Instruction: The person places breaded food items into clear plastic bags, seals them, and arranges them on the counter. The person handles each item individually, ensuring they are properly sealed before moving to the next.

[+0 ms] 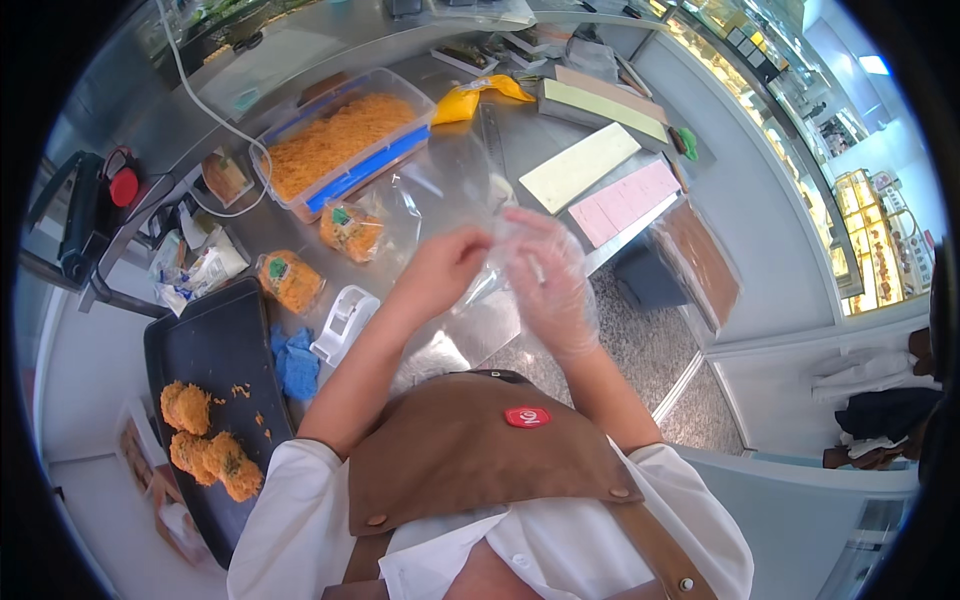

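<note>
My left hand (444,268), bare, is half curled at the middle of the work surface, its fingertips at clear plastic film. Facing it, my right hand (551,281) wears a clear plastic glove, fingers bent towards the left hand. Whether either one grips the film or the glove is unclear. Clear plastic bags (450,176) lie just beyond both hands. Left of them are two bagged, floss-covered buns, one (351,231) by the tub and one (291,281) nearer me. A white plastic device (345,324) sits beside my left forearm.
A plastic tub (311,196) of orange floss stands at the back left. A black tray (206,330) holds several floss-covered buns (232,465); a blue cloth (298,364) touches its edge. Yellow piping bag (457,105), pale cake slab (579,166) and pink slab (626,201) lie beyond my hands.
</note>
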{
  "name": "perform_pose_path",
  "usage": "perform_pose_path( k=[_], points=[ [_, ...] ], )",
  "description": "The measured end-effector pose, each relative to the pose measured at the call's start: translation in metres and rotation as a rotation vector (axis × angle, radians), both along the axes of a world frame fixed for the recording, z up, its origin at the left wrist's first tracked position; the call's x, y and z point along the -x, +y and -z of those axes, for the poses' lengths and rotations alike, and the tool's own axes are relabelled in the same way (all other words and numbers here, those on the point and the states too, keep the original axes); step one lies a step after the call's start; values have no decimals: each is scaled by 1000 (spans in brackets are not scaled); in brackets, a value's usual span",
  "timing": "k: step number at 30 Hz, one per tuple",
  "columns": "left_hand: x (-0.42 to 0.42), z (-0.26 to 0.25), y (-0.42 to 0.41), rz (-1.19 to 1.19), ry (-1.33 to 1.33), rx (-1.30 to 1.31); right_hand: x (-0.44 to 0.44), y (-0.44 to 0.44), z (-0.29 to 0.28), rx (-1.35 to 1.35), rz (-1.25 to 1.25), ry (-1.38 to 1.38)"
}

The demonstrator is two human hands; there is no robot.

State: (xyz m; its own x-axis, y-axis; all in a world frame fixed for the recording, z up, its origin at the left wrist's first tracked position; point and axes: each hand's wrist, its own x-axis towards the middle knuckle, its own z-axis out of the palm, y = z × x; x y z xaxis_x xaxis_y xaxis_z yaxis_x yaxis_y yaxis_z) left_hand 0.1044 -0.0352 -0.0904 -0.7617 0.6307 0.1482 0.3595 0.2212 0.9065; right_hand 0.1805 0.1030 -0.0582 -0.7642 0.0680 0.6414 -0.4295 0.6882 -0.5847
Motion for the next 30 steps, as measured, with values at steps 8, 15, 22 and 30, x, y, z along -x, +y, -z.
perform_pose_path(
  k=[8,15,22,30],
  points=[
    [14,34,21,86,-627,-630,-16,-45,1,-89,-476,-111],
    [15,14,6,105,-817,-912,-16,-29,-22,-421,-442,-29],
    [10,-4,10,321,-832,-940,60,40,-9,1002,-514,-138],
    [10,-12,25,418,-1140,-1044,68,20,1,1143,-693,-416]
  ],
)
